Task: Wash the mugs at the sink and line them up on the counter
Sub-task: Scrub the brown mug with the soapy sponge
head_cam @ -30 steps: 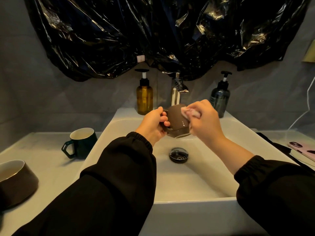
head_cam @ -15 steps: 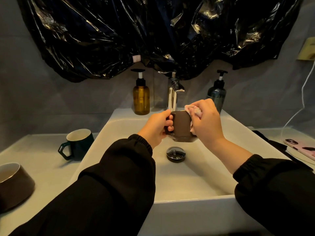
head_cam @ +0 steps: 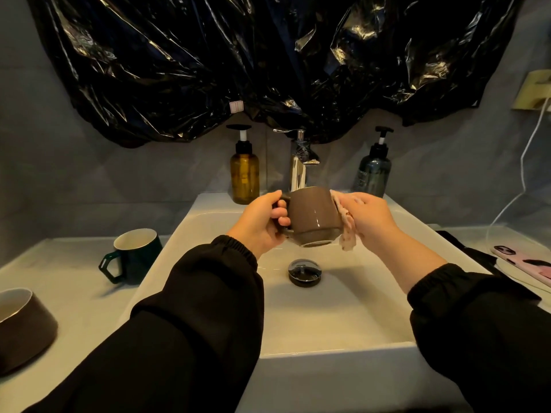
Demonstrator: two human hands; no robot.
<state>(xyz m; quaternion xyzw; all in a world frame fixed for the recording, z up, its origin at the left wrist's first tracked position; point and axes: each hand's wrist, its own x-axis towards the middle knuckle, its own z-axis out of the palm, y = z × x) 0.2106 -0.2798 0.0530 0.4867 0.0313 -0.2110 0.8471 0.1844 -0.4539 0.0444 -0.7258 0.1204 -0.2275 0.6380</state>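
Over the sink (head_cam: 328, 350), the left grip (head_cam: 262, 225) curled round the handle (head_cam: 283, 201) of the brown mug (head_cam: 313, 216); the mug's axis stood near upright, mouth tipped away, base showing, handle pointing left. The right grip (head_cam: 369, 219) held a pale cloth (head_cam: 347, 236) pressed against its right side.

2 handled mugs: 1 brown mug (head_cam: 316, 214), 1 green mug (head_cam: 140, 254). 1 dark brown cup (head_cam: 24, 326), handle unseen. 2 pump bottles: amber bottle (head_cam: 244, 177), dark bottle (head_cam: 372, 174). 1 tap (head_cam: 299, 171), 1 drain plug (head_cam: 304, 272), 1 cloth (head_cam: 348, 236), 1 phone (head_cam: 524, 262).
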